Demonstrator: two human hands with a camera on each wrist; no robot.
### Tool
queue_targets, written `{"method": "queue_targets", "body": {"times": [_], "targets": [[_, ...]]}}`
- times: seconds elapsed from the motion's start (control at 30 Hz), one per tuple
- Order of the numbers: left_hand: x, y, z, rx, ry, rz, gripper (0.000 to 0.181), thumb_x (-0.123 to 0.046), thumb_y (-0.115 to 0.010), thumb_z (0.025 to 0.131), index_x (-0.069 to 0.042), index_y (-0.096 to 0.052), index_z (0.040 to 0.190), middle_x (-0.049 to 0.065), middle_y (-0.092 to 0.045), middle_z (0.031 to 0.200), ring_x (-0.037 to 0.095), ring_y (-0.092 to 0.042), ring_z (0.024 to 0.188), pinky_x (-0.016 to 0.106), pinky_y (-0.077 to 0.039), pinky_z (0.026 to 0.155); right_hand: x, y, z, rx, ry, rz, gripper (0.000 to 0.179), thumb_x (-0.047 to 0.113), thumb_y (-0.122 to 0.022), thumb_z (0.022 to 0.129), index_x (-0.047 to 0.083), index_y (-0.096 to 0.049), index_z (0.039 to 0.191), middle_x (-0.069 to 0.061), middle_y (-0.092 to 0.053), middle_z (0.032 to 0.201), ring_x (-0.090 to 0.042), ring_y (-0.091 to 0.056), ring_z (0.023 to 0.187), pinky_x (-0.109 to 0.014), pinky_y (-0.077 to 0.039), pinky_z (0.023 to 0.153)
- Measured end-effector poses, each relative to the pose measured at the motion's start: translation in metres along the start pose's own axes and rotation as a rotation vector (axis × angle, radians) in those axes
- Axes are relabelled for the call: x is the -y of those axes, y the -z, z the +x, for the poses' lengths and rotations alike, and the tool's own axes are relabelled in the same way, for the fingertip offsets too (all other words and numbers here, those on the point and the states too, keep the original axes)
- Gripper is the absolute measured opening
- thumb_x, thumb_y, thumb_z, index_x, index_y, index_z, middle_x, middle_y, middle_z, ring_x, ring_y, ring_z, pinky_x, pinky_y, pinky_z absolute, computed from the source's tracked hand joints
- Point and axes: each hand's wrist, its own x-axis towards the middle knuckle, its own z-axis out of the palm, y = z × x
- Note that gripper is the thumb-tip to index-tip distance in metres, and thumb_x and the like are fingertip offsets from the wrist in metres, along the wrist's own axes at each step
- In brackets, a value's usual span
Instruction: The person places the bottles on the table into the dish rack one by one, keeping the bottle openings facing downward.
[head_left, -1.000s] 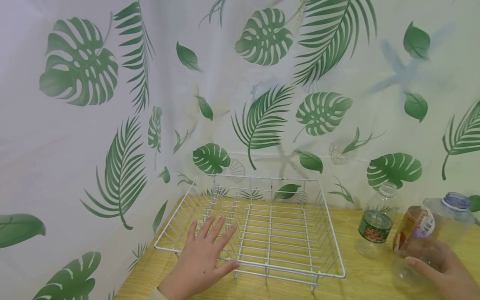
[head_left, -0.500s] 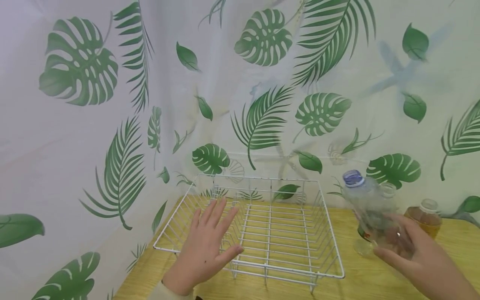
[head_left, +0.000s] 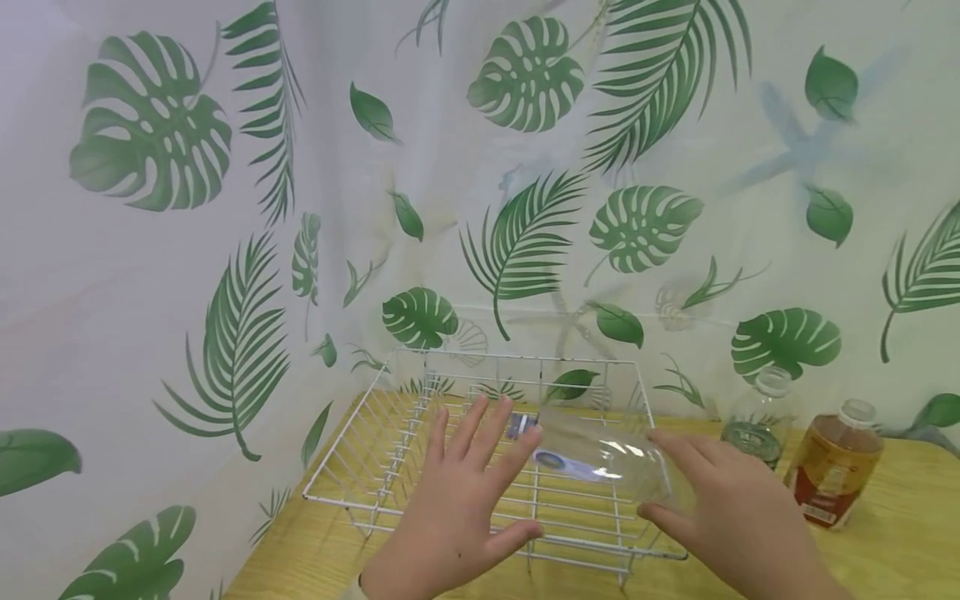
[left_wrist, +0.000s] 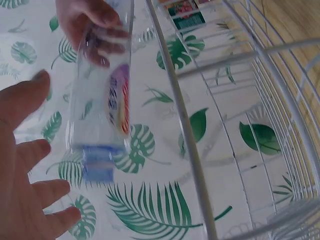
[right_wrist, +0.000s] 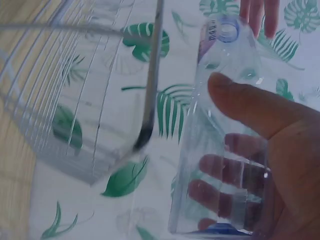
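In the head view my right hand [head_left: 742, 517] grips the base end of a clear plastic bottle [head_left: 600, 450] with a bluish neck and a purple label. The bottle lies tilted sideways above a white wire dish rack [head_left: 341, 437], neck pointing left. In the right wrist view the thumb lies along one side of the bottle [right_wrist: 220, 120], with fingers seen through the plastic. My left hand [head_left: 472, 500] hovers over the rack's front left, fingers spread, holding nothing. The left wrist view has the bottle's neck [left_wrist: 97, 165] close to these fingers, apart from them.
Right of the rack on the wooden table [head_left: 900, 533] stand a clear bottle with a green label [head_left: 753, 421], partly behind my right hand, and a brown-tinted bottle [head_left: 834, 467]. A leaf-patterned curtain [head_left: 465, 250] closes off the back and left.
My right hand has lifted the clear bottle from beside the other bottles, carried it left over the rack and tipped it onto its side. My left hand has shifted slightly right.
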Motion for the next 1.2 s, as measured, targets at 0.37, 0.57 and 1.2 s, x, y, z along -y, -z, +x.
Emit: {"method": "queue_targets", "body": {"times": [0.37,0.57,1.2], "targets": [[-0.017,0.0,-0.003,0.028,-0.069,0.086,0.086,-0.065,-0.06,0.079,-0.026,-0.028,0.148,0.005,-0.024,0.152,0.024,-0.018,0.14,0.06,-0.014,0.108,0.041,-0.019,0.005,-0.061,0.221,-0.013,0.076,0.067,-0.069,0.067,0.024,-0.057,0.129,0.004,-0.062,0.112,-0.024,-0.059,0.097,-0.048,-0.046,0.082],[-0.021,-0.008,-0.006,-0.014,-0.042,0.044,0.082,-0.058,-0.071,0.073,-0.023,-0.041,0.141,0.0,-0.048,0.135,0.019,-0.045,0.12,0.046,-0.035,0.101,0.047,-0.019,0.003,-0.113,0.285,0.022,0.075,0.056,-0.079,0.063,0.023,-0.059,0.127,0.008,-0.062,0.11,-0.019,-0.058,0.097,-0.044,-0.046,0.082],[-0.025,-0.02,-0.007,-0.015,-0.026,0.104,0.076,-0.059,-0.07,0.071,-0.022,-0.047,0.134,-0.005,-0.055,0.114,0.015,-0.053,0.105,0.038,-0.046,0.088,0.047,-0.013,0.001,-0.082,0.314,0.029,0.074,0.049,-0.081,0.06,0.02,-0.06,0.125,0.007,-0.061,0.112,-0.018,-0.057,0.098,-0.044,-0.046,0.082]]}}
